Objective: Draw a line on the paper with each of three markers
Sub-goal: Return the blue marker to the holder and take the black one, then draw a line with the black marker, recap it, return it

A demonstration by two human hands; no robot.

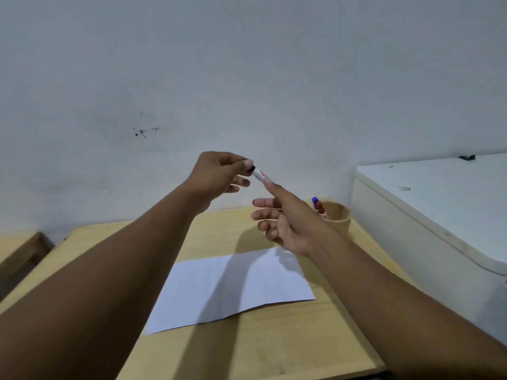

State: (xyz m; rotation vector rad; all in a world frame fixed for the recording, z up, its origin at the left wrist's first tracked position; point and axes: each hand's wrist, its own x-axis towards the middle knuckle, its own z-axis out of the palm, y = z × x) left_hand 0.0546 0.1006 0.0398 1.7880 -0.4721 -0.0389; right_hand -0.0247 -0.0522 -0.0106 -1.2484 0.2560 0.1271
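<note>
Both hands are raised above the table and hold one white marker (258, 174) between them. My left hand (219, 174) pinches its black cap end. My right hand (285, 218) grips the barrel between thumb and forefinger, its other fingers spread. Below them a blank white paper (233, 289) lies flat on the wooden table (288, 344). A blue marker (315, 201) and a red marker (320, 207) stand in a round wooden cup (338, 219) at the back right of the table.
A white cabinet or box top (439, 204) stands close on the right, higher than the table. A second wooden surface (19, 250) sits at the far left. A pale wall (247, 78) rises right behind the table.
</note>
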